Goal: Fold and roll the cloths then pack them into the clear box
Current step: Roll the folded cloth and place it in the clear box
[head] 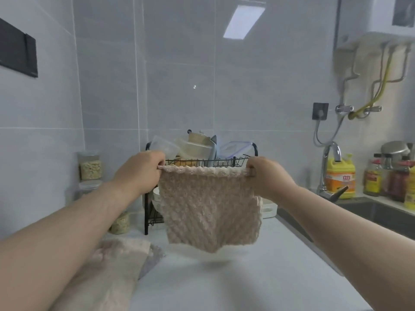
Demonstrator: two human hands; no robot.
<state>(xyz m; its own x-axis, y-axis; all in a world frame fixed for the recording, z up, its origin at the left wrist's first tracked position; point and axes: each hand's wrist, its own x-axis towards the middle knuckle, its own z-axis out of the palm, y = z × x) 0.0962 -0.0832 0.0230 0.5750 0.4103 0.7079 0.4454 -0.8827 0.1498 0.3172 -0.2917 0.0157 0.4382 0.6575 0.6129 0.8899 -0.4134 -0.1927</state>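
Observation:
A beige textured cloth (208, 207) hangs in the air above the white counter (235, 277), stretched flat between both hands. My left hand (143, 171) pinches its top left corner. My right hand (267, 176) pinches the top right corner. The cloth's lower edge hangs just clear of the counter. More beige and grey cloths (116, 265) lie in a heap on the counter under my left forearm. The clear box for packing is not identifiable here.
A black wire dish rack (202, 162) with plastic containers and lids stands behind the cloth against the tiled wall. Jars (89, 164) sit at the left. A sink (381, 216) with faucet, yellow detergent bottle (340, 176) and sauce bottles lies at the right.

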